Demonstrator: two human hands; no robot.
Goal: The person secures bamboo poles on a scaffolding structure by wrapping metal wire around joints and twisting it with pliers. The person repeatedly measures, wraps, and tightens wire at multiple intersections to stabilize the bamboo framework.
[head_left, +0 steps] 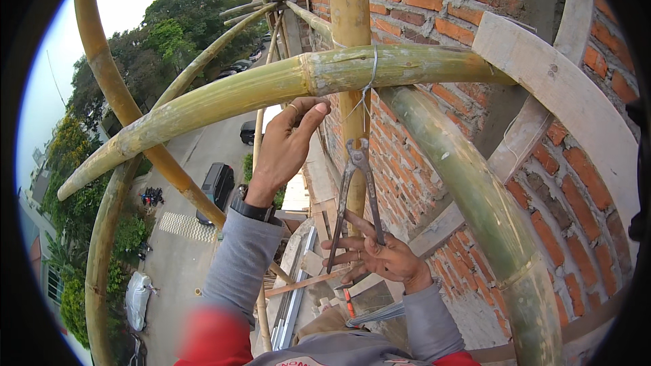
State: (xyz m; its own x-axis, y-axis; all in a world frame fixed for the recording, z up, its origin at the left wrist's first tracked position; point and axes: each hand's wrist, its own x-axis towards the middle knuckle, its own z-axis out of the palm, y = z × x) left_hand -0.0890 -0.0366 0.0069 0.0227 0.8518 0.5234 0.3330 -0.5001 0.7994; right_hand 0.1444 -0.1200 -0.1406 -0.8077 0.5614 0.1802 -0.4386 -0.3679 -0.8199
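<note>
Hands apart. Left hand (281, 146), thumb and fingertips nearly meeting, just below horizontal green bamboo pole (271, 83); contents, cannot tell. Right hand (390, 261) grips grey steel pincers (357, 157), below pole. Thin silver wire (373, 68) encircles pole: wrap seemingly made; hanging tails, judged unfinished.

Grey shirt (339, 347), one: bore a red-and-white chest print (298, 362) in block capitals, cropped by the lower edge of the view so that only part of the wording showed. Second print (399, 362), same shirt, farther right: cut off at the same edge, its characters too small and incomplete to read.
</note>
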